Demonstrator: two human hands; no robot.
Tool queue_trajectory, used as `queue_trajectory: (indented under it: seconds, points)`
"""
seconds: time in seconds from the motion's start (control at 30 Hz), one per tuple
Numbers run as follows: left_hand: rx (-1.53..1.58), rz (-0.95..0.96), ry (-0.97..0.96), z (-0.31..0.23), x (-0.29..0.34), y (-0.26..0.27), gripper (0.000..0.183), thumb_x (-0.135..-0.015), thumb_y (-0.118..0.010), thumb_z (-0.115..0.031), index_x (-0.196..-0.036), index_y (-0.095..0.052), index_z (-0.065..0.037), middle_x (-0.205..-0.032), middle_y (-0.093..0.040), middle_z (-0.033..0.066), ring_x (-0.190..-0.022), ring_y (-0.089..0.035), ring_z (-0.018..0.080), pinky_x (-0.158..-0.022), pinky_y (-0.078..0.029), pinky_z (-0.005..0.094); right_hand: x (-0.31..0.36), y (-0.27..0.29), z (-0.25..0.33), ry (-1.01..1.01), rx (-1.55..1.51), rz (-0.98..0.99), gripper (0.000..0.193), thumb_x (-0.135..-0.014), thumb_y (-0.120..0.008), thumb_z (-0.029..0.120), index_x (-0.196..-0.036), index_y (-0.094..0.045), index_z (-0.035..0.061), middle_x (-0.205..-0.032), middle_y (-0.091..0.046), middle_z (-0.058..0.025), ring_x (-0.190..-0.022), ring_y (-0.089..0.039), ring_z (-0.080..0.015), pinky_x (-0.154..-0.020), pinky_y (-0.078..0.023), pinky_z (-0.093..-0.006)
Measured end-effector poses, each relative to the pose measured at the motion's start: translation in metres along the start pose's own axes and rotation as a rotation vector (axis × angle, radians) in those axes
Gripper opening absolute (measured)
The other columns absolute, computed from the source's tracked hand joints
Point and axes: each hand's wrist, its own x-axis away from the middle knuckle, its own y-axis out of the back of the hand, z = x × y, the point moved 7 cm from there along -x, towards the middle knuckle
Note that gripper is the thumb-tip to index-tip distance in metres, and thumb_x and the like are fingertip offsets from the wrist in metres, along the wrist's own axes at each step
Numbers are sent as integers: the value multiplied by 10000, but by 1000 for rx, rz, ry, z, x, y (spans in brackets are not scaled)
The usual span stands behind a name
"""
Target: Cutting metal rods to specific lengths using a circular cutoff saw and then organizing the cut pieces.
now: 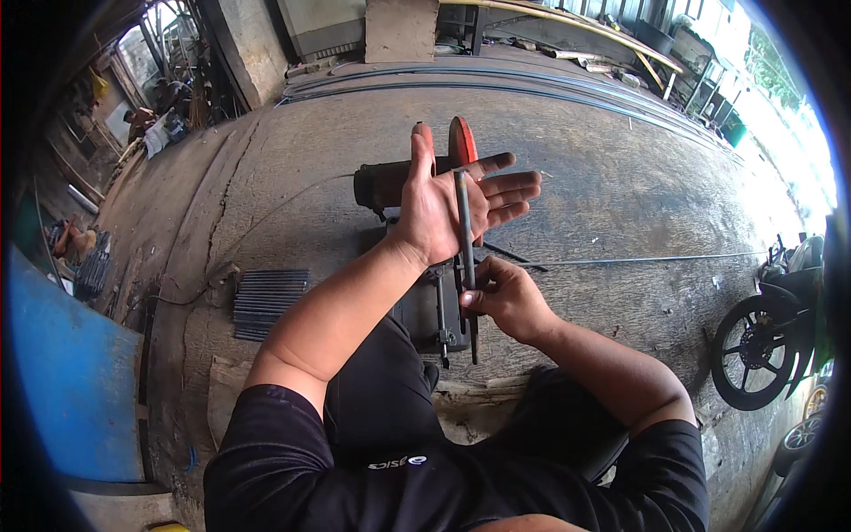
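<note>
My left hand [427, 220] is stretched out above a cut-off machine [374, 186], its palm up and its fingers spread. A short, dark metal rod [465, 217] passes in front of that palm; whether it touches the skin I cannot tell. Lower down, the fingers of my right hand [510, 301] pinch the rod near its lower part, thumb on top. Behind the left hand rises the machine's red disc-shaped part [463, 140]. The machine's base and clamp screw [442, 324] show between my knees, partly covered by my forearms and hands.
Cut rods [270, 300] lie in a neat row on the floor at left. A long thin rod [656, 260] runs right from the machine towards a motorcycle wheel [753, 353]. Long bars [496, 82] stretch across the far floor. A blue panel [75, 372] stands at near left.
</note>
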Motion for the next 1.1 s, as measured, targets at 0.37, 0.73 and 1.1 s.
queue_trajectory:
  seconds: [0.37, 0.73, 1.1]
  points:
    - [16, 39, 25, 6, -1, 8, 1114, -794, -133, -854, -1317, -390, 97, -1307, -479, 331, -1284, -443, 410, -1081, -357, 462, 2, -2, 6, -38, 217, -4, 299, -844, -728, 110, -926, -456, 17, -818, -604, -68, -775, -646, -137, -692, -557, -282]
    - [-763, -484, -349, -66, 11, 85, 369, -971, -477, -337, -1083, -589, -3, -1007, -683, 163, -911, -676, 250, -777, -554, 344, -27, 64, -27, 26, -23, -231, 206, -943, -535, 80, -1074, -591, -69, -804, -636, -92, -717, -648, -153, -667, -528, -281]
    - [-1017, -782, -75, -92, -1, 139, 545, -908, -598, -345, -1288, -440, 11, -1159, -555, 144, -1013, -596, 240, -881, -523, 388, -87, 117, -265, -336, -578, -437, 379, -1019, -404, 364, -959, -602, 45, -623, -421, -5, -512, -374, -124, -494, -341, -275]
